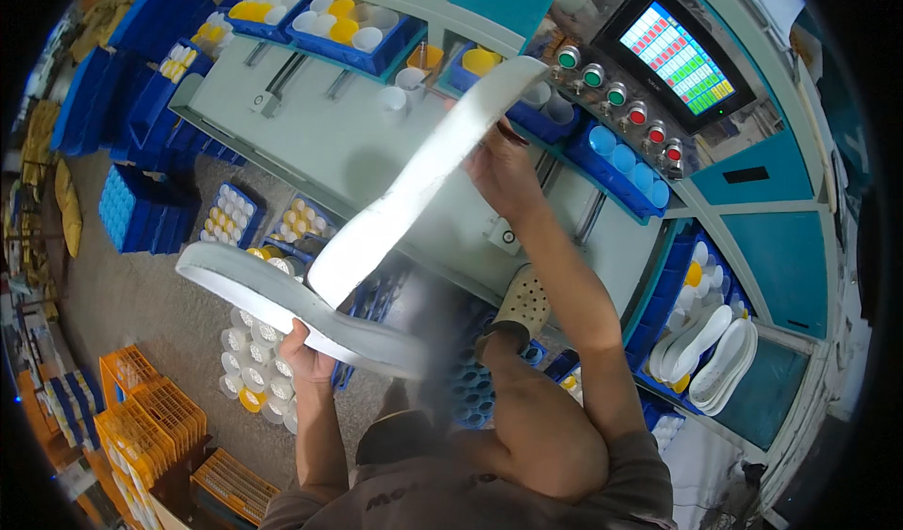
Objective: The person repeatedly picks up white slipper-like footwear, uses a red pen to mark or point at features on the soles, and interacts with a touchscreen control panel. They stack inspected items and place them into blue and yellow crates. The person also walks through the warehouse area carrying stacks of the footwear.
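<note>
My left hand (308, 353) is closed on the edge of a white shoe sole (259, 290), tilted over the floor with its raised grey rim showing. Higher up, my right hand (506, 173) grips a second white sole (400, 205) near its upper end; this one stands slanted, its lower end against or just over the first sole. My right fingers are partly hidden behind it. Something small and dark shows by those fingers, too little to name. Two white cups (393, 105) stand on the grey worktop (310, 130) beyond the soles.
Blue bins (362, 57) of white and yellow cups line the worktop's back. A control panel with a screen (675, 58) and buttons is at upper right. More white soles (720, 365) lie at right. Orange crates (150, 417) and cup stacks (254, 370) stand on the floor.
</note>
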A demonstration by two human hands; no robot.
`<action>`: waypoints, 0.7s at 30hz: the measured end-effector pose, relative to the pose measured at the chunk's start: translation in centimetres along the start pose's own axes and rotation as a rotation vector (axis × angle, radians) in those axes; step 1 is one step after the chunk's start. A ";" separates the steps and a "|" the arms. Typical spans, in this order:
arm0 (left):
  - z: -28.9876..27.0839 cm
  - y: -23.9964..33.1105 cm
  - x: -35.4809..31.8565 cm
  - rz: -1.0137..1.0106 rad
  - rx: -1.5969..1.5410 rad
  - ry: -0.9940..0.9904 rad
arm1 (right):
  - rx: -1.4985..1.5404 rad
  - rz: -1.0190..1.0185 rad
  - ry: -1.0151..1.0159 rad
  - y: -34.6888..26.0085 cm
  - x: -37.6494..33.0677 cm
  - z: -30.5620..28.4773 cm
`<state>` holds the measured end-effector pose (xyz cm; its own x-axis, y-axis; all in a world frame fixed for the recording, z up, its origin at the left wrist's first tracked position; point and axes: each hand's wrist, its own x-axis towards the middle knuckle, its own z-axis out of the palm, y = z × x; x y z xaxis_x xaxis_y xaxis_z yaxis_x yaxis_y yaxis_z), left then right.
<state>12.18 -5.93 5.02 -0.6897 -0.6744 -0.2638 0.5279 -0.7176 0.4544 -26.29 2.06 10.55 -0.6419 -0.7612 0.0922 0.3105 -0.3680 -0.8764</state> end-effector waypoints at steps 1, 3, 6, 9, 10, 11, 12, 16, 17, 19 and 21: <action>-0.1 0.4 -0.2 0.013 0.014 -0.017 | 0.112 0.050 -0.033 0.0 -0.1 0.0; 0.0 1.0 -0.5 0.035 0.027 -0.055 | 0.240 0.119 -0.066 -0.4 -0.2 0.2; 0.8 1.3 -0.8 0.092 0.101 -0.070 | 0.309 0.160 -0.061 -1.3 -0.6 0.6; 2.5 1.2 -0.3 0.097 0.170 -0.132 | 0.280 0.177 0.073 -2.3 -0.9 1.1; 3.2 1.1 0.0 0.102 0.113 -0.089 | 0.190 0.169 0.181 -2.6 -1.1 1.3; 3.9 0.9 0.3 0.121 0.126 -0.046 | 0.110 0.133 0.286 -2.9 -1.4 1.5; 4.6 0.6 0.7 0.133 0.095 -0.014 | -0.020 0.107 0.334 -3.1 -1.7 1.8; 7.0 0.0 2.0 0.090 0.360 -0.172 | -0.368 -0.123 0.276 -4.2 -3.0 3.4; 7.5 -0.4 2.4 0.051 0.439 -0.169 | -0.466 -0.134 0.258 -4.6 -3.5 4.0; 8.1 -1.5 3.2 -0.002 0.389 0.005 | -0.605 -0.170 0.225 -5.2 -4.5 5.0; 8.5 -2.7 4.3 -0.088 0.439 0.151 | -0.631 -0.112 0.172 -6.0 -5.4 5.9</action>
<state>3.54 -5.45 9.92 -0.6253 -0.6554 -0.4236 0.1888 -0.6538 0.7328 -20.56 5.23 18.06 -0.7654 -0.6213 0.1678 -0.2012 -0.0167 -0.9794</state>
